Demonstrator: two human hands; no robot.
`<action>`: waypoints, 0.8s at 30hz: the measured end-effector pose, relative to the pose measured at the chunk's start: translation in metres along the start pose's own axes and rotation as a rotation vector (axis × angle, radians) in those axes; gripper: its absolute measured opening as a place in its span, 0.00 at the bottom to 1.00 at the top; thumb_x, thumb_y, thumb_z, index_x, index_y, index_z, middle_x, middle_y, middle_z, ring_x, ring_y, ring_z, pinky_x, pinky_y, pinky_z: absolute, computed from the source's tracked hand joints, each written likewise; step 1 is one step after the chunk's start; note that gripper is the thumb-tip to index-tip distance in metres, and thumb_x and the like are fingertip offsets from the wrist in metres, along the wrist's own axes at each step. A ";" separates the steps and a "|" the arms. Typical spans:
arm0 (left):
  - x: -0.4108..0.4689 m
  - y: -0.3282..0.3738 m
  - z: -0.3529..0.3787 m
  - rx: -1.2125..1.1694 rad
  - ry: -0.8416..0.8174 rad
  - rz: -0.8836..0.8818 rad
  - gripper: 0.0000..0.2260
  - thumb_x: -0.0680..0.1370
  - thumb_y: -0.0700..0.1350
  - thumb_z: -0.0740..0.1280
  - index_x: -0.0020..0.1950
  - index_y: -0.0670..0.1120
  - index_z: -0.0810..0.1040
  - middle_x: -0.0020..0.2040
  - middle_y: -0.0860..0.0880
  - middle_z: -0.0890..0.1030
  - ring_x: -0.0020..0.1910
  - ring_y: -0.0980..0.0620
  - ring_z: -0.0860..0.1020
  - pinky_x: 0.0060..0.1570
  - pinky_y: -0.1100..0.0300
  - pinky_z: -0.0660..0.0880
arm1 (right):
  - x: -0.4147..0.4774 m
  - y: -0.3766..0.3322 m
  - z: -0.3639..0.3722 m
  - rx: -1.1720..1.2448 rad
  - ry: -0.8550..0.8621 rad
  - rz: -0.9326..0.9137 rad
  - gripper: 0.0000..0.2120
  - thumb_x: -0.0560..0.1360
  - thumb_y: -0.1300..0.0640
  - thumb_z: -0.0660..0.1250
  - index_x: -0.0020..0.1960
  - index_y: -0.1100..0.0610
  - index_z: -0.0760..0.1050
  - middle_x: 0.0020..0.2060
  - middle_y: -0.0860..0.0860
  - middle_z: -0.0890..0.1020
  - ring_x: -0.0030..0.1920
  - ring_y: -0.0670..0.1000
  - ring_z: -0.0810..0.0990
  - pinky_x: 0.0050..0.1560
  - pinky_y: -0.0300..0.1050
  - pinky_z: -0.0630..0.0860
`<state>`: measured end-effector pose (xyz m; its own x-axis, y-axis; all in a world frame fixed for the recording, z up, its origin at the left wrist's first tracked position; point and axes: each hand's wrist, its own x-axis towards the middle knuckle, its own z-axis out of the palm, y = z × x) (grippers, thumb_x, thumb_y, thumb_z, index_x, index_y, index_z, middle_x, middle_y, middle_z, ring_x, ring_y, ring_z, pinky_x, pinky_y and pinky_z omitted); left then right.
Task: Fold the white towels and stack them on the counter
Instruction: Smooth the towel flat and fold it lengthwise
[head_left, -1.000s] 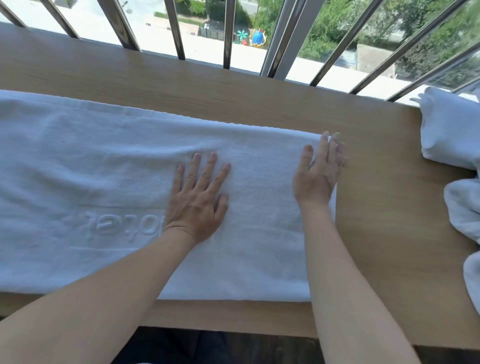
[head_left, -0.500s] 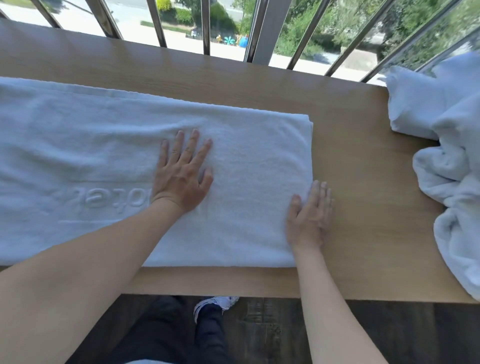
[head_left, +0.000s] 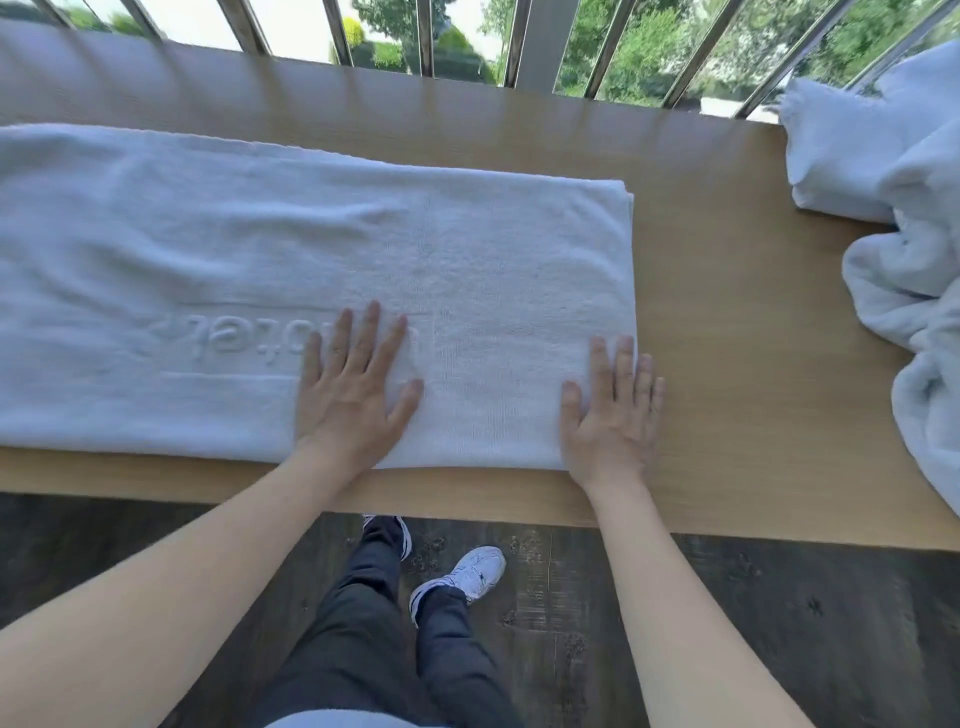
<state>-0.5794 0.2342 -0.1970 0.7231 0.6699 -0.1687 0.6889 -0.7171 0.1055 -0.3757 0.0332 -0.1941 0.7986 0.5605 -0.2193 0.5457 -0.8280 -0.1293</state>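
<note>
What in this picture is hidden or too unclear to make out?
Head view, all three:
Flat towel: its left end is cut off by the frame edge.
Raised lettering: the left hand covers one end.
Towel heap at right: cut off by the edge; count unclear.

**Q:** How many towels on the one long light-wood counter (head_left: 727, 322)?

**A:** Three in view. One flat white terry towel (head_left: 260, 249) mid-counter, one folded white towel (head_left: 841, 156) and one rumpled white heap (head_left: 904, 291) at the counter's right end. Two bare hands: left hand (head_left: 353, 400), right hand (head_left: 613, 423).
</note>
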 end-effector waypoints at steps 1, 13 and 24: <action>-0.009 -0.002 0.004 0.015 0.017 -0.021 0.32 0.80 0.66 0.42 0.81 0.58 0.38 0.82 0.53 0.39 0.81 0.48 0.39 0.77 0.45 0.38 | -0.002 -0.003 -0.002 0.024 0.015 0.034 0.30 0.83 0.41 0.43 0.81 0.49 0.42 0.81 0.53 0.44 0.80 0.55 0.41 0.78 0.53 0.35; -0.011 -0.001 0.015 0.038 0.092 -0.037 0.32 0.80 0.65 0.44 0.82 0.56 0.41 0.83 0.51 0.43 0.81 0.47 0.43 0.78 0.42 0.42 | -0.014 -0.079 0.014 0.018 0.042 -0.403 0.30 0.81 0.38 0.48 0.81 0.44 0.48 0.81 0.49 0.48 0.80 0.53 0.44 0.78 0.57 0.40; -0.012 -0.010 0.001 -0.109 -0.022 0.061 0.29 0.82 0.60 0.40 0.82 0.54 0.38 0.81 0.50 0.38 0.79 0.49 0.35 0.77 0.49 0.35 | -0.022 -0.112 0.007 0.192 0.111 -0.151 0.28 0.82 0.43 0.51 0.81 0.43 0.50 0.81 0.51 0.52 0.80 0.55 0.47 0.79 0.55 0.40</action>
<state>-0.5949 0.2334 -0.1971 0.7631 0.6207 -0.1803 0.6463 -0.7301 0.2220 -0.4557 0.1133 -0.1814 0.7404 0.6677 -0.0777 0.6111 -0.7167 -0.3360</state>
